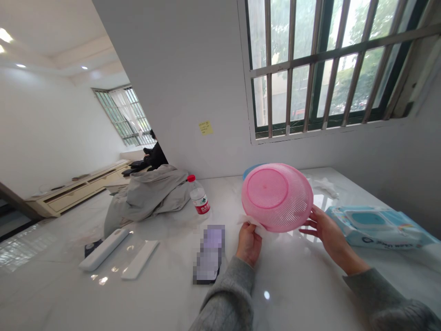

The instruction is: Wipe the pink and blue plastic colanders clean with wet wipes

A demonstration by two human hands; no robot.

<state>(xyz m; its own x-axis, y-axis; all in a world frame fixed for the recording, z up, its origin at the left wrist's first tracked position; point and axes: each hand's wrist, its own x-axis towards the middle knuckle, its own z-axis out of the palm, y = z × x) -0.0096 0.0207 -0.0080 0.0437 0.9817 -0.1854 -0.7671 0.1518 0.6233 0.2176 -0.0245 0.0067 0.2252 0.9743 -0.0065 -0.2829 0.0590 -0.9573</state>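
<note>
Pink plastic mesh basket (pixel 277 197) fills the middle of the head view, raised just above the white marble desk (pixel 161 294) and tilted so that its round underside faces the camera. Being round, it has no long axis; its central axis points up toward the wearer's head. The left hand (pixel 248 244) has its fingers closed, pinching a white wipe (pixel 251 221) against the lower rim. The right hand (pixel 327 231) has its fingers spread open against the right edge. With contact only at the rim, a slip on the smooth wipe could drop the basket or tip it against the blue container (pixel 251 171) just behind it. Nearby stand a water bottle (pixel 199 195) with a red cap and a grey jacket (pixel 148 197), and a packet of wet wipes (pixel 379 227) lies beside the right hand. The pixelated object (pixel 209 254) near the left hand looks like a phone, but the blur makes that uncertain.
</note>
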